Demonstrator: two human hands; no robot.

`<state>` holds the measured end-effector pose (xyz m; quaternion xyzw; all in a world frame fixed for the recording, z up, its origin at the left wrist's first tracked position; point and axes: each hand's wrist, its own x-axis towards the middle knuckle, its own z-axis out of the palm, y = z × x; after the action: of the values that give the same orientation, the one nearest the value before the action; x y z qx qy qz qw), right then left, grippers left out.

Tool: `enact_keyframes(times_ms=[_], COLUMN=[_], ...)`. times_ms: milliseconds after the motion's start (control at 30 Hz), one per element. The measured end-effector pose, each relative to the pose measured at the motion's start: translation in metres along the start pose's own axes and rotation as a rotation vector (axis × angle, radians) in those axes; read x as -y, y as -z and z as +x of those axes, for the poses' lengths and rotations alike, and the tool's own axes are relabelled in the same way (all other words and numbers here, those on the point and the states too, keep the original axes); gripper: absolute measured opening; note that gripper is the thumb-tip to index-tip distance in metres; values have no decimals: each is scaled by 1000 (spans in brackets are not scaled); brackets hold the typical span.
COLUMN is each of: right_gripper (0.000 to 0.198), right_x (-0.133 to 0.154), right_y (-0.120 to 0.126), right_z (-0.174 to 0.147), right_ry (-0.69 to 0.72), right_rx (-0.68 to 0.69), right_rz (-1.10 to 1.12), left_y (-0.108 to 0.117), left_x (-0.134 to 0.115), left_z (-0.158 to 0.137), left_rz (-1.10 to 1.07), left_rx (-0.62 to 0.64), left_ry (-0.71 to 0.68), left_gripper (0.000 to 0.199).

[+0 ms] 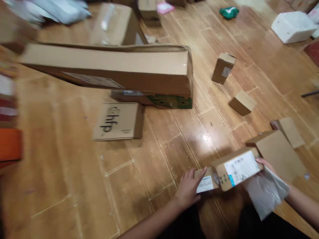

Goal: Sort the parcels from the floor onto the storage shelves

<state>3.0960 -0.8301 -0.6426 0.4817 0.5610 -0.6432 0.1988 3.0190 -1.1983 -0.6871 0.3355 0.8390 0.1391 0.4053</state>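
My left hand (187, 189) is closed around a small cardboard box (204, 184) with a white label. Just right of it, my right hand (265, 165) grips the end of a larger cardboard box (221, 167) that carries a white and blue shipping label. The two boxes meet or nearly meet at their ends. A grey plastic mailer bag (267, 191) hangs beneath my right hand, against the wrist; whether the fingers hold it too, I cannot tell. Both boxes are above the wooden floor, in front of my dark-clothed legs.
A long cardboard box (119, 63) lies across the upper left, with an "hfp" box (117, 121) below it. Two small boxes, one upright (223, 69) and one lying (241, 103), are at right. A wide carton (279, 156) sits beside my right hand. An orange box (10, 144) stands far left.
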Motion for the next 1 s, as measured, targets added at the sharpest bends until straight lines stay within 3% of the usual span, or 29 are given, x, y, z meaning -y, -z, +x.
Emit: enact_keyframes(times_ms=[100,233,333,467,567,700,800,900,1000], right_gripper=[48,45,41,67,60,44,43,38,50], right_x=[-41,-73,-78,-51,-19,-1,1,17,47], right_y=[0,-27,-46,-53,-53,-58,-61,-54,-47], right_z=[6,20,32,48,49,40,38,45,55], right_ry=[-49,-174,-75,140,181,-4,-77,79,205], right_rx=[25,223,300,273,285,421,501,498,529], right_rz=[107,127,16,-106,-135,-35,38,-41,-202], left_y=[9,-1,-12,-15,-14,-20,-25,-15,12], left_x=[5,5,-3,-1,15,34,42,50,57], left_z=[8,13,11,6,5,5,-2,-14,-23], left_rz=[-44,-36,-46,-204,-417,-636,-700,-679,-617], left_rx=[-130,-326,-322,-369,-457,-662,-791,-904,-1111], left_ry=[146,196,201,152,162,324,412,351,372], left_gripper=[114,102,111,112,97,76,76,80,85])
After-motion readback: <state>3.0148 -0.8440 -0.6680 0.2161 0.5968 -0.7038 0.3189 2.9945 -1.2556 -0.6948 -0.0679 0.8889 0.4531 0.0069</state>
